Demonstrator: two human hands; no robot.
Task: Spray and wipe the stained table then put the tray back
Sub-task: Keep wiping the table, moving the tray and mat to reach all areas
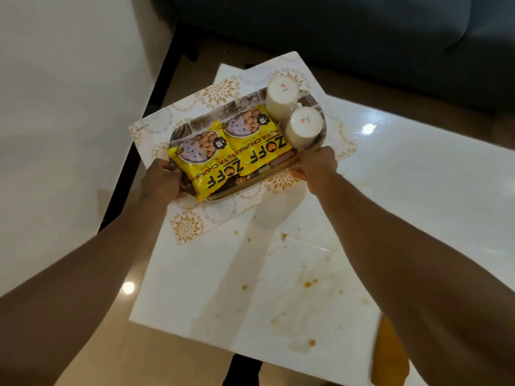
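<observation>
While both hands point(164, 179) point(315, 165) grip the tray point(250, 185) near the table's point(418, 190) far-left corner | tilt it and your cups point(281, 103) topple | stains point(308, 284) unwiped.

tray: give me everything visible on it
The tray is oblong with rounded corners, a printed base and a brownish rim. It carries two yellow snack packets and two white mugs. The left hand and right hand grip its ends, over a patterned mat on the stained table.
</observation>
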